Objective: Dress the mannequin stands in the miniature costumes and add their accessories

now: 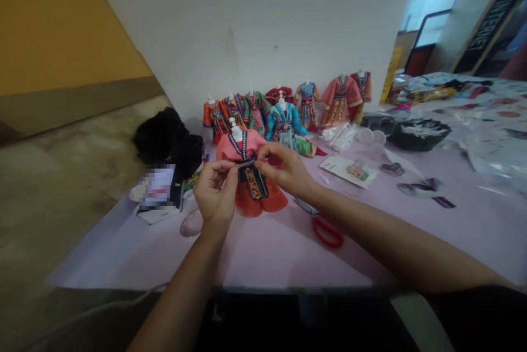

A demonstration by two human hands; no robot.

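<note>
A headless doll form in a pink top and orange skirt (251,206) stands upright on the table in front of me. Dark patterned trim crosses its chest, and a panel with an embroidered strip (256,183) hangs down its front. Around the waist runs a narrow ribbon (246,163). My left hand (217,188) pinches the ribbon at the left of the waist, thumb against fingers. At the waist's right side my right hand (286,169) pinches the same ribbon. The exact fingertip contact is small and slightly blurred.
Red-handled scissors (327,233) lie under my right forearm. Several dressed doll forms (284,121) stand behind, against a white board (263,22). Ribbon scraps (428,187), a card (349,171) and a dark bowl (422,135) are to the right. Black cloth (164,138) lies left.
</note>
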